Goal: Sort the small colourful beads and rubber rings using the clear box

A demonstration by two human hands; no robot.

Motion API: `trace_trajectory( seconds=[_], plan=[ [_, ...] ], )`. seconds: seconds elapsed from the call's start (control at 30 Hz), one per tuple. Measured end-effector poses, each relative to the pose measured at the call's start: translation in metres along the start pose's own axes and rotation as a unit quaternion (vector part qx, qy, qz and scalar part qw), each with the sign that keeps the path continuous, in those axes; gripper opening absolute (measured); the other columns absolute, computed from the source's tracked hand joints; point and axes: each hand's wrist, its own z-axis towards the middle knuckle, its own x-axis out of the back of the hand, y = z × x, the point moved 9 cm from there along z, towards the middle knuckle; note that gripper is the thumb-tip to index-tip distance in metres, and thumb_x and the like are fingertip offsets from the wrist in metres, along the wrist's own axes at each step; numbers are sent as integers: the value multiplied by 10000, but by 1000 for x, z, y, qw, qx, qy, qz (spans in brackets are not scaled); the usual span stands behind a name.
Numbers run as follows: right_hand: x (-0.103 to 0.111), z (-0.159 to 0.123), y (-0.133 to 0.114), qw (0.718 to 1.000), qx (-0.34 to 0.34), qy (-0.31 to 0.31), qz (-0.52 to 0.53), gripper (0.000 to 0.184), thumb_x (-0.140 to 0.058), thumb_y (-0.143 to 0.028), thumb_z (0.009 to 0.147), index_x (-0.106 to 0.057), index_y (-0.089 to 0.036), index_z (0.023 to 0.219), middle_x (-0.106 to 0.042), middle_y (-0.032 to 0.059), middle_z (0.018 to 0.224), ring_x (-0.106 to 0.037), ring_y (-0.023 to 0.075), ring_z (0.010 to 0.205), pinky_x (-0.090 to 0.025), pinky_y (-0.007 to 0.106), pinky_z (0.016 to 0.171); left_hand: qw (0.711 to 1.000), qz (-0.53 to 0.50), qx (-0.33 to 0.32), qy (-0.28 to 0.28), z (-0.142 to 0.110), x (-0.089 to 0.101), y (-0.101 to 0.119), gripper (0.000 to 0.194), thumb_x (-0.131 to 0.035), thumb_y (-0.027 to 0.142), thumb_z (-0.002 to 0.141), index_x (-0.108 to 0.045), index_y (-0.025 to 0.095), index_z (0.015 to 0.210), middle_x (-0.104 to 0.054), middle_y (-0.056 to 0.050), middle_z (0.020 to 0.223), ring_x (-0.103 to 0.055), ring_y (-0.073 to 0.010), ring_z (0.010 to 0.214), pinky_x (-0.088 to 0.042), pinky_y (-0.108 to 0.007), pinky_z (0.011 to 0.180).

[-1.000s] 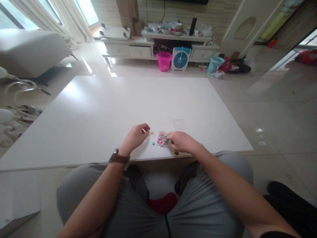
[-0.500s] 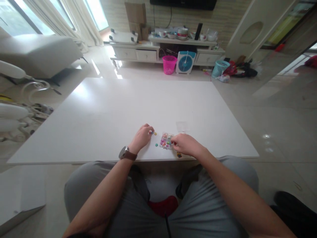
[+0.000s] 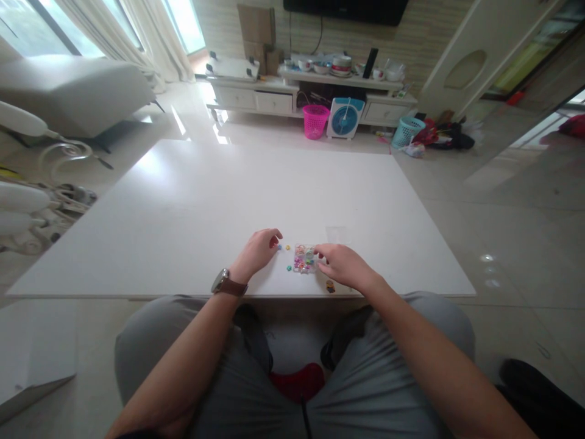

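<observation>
The right hand [image 3: 319,256] is being held palm down at the right edge of a clear box [image 3: 295,260] of colorful pieces, its fingers bent and parted from the thumb — released. The left hand [image 3: 279,240] is being angled inward from the other side, fingers curled beside a blue piece [image 3: 279,247]; whether that is being gripped cannot be told. Between left hand and box, a yellow piece [image 3: 287,247] and a green piece [image 3: 289,268] are being supported by the white desk [image 3: 256,189].
</observation>
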Motion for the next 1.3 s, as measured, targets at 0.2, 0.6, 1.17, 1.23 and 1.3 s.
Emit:
trace_trajectory(
  seconds=[0.2, 0.6, 1.17, 1.23, 1.3],
  plan=[
    [15, -1, -25, 984, 104, 99, 103, 203, -635, -211, 952, -654, -176, 1151, -708, 74, 1066, -643, 168, 878, -464, 270, 810, 947, -304, -18, -98, -6, -24, 32, 272, -759, 294, 785, -680, 155, 1005, -723, -61, 890, -679, -176, 851, -553, -322, 806],
    [13, 2, -39, 973, 146, 138, 109, 37, -679, -158, 928, -676, -172, 963, -706, 63, 957, -645, 189, 917, -467, 292, 824, 902, -404, -22, -152, -11, -35, 42, 369, -797, 346, 803, -658, 139, 1075, -714, -70, 929, -677, -170, 883, -543, -325, 840],
    [-7, 7, -13, 997, 74, -6, 0, 60, -637, -220, 916, -643, -174, 877, -644, 26, 896, -539, 141, 779, -311, 252, 667, 999, -14, -50, 2, -3, -5, 12, 259, -544, 145, 832, -683, 189, 1046, -686, -77, 1054, -654, -204, 953, -546, -361, 894],
    [-10, 8, -12, 997, 71, -15, -3, 71, -631, -225, 927, -644, -169, 885, -649, 33, 924, -548, 140, 791, -316, 250, 671, 997, 17, -75, -1, -3, -10, 14, 311, -538, 129, 835, -684, 197, 1101, -667, -84, 1137, -629, -227, 1062, -511, -389, 991],
    [-12, 9, -12, 997, 68, -22, -3, 84, -623, -229, 938, -649, -166, 890, -656, 40, 952, -558, 140, 806, -323, 247, 677, 995, 35, -94, -12, -3, -15, 16, 327, -533, 132, 852, -687, 201, 1133, -665, -85, 1171, -602, -243, 1133, -475, -404, 1048]
  ],
)
